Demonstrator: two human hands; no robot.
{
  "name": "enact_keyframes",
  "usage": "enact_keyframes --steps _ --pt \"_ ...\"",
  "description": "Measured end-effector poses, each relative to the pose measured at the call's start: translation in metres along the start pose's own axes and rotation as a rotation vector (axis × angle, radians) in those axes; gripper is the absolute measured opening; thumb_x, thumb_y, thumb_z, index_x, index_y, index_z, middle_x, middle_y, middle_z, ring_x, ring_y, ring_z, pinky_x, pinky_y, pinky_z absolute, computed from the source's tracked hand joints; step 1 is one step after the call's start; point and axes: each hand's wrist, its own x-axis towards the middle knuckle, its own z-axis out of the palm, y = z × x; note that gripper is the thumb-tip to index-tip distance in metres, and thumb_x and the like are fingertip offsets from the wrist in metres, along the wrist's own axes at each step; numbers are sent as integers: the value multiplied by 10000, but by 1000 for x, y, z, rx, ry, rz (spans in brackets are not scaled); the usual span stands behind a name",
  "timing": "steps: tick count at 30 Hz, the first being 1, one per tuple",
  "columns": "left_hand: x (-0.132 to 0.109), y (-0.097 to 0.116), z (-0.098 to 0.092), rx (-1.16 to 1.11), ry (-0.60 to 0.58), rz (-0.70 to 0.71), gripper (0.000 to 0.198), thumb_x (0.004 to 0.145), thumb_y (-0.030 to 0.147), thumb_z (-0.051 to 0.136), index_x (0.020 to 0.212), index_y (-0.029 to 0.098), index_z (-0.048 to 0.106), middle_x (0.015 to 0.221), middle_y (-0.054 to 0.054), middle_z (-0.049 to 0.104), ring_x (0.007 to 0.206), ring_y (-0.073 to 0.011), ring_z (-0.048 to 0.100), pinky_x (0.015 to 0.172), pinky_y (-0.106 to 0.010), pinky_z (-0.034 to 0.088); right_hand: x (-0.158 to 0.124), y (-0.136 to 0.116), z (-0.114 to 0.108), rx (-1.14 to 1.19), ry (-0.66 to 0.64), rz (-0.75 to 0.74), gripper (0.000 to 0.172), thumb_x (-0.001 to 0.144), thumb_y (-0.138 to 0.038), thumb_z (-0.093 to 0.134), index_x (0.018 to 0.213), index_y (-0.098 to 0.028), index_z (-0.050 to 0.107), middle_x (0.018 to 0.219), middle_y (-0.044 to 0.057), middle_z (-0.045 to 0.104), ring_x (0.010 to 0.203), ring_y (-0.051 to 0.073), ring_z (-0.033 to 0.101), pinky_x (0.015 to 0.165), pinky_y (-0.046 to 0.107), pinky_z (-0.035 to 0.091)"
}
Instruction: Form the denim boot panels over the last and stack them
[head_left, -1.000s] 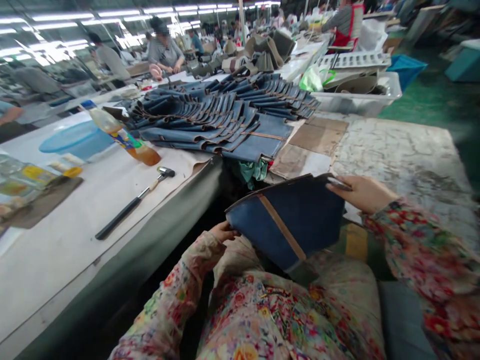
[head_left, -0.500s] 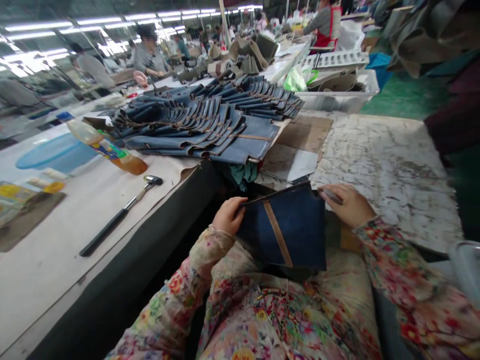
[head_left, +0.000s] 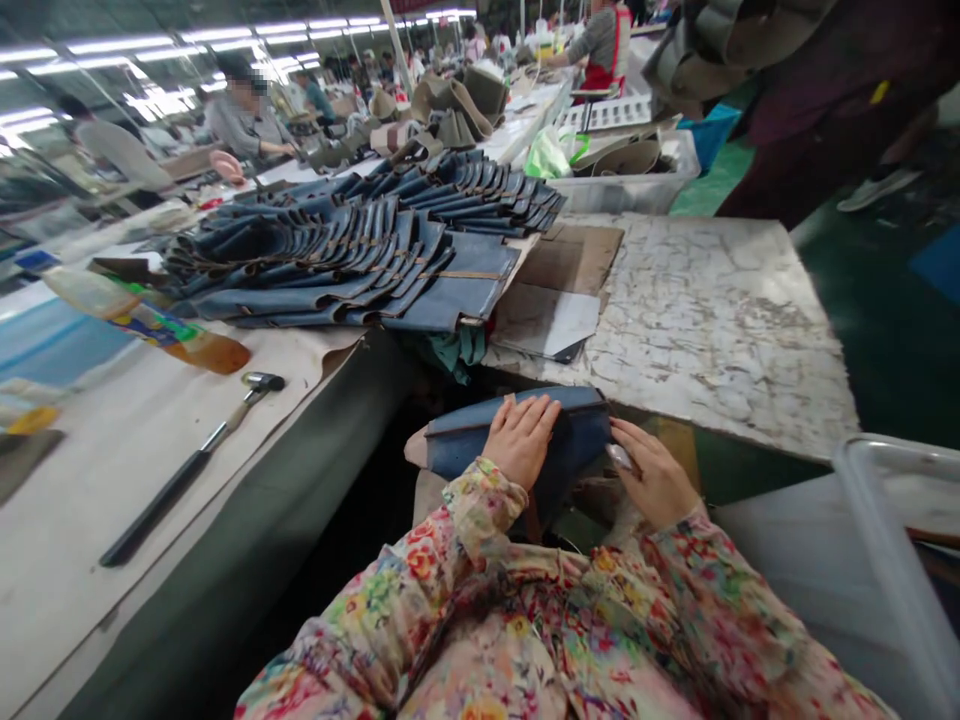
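Observation:
A blue leather-like piece [head_left: 459, 440] with dark seams lies curved over my lap, below the table edge. A pale rounded end [head_left: 417, 449] sticks out at its left; what it belongs to I cannot tell. My left hand [head_left: 520, 440] rests flat on top of the piece, fingers stretched out side by side. At the piece's right end, my right hand [head_left: 654, 474] has its fingertips against the edge. A small shiny grey tool [head_left: 619, 457] is held in that hand; its kind cannot be made out.
Overlapping blue pieces [head_left: 360, 250] cover the table ahead. A hammer [head_left: 196, 465] and a bottle of amber liquid [head_left: 161, 325] lie to the left. A scuffed white board [head_left: 720, 320] is at the right, with a clear plastic bin [head_left: 862, 490] nearer me. Other people work beyond.
The blue piece has turned from hanging upright between my hands to lying curved over my lap. My left hand has moved from its corner onto its top. The view has swung right.

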Motion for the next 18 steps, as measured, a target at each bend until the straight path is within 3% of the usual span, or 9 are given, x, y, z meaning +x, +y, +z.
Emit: enact_keyframes --steps 18 --pt "-15 -7 5 142 118 121 370 891 196 367 1248 222 461 1291 -23 495 1208 -160 403 1049 -354 239 1 3 0 64 -9 19 367 835 -240 400 1186 -192 492 1241 84 500 1123 207 481 962 391 412"
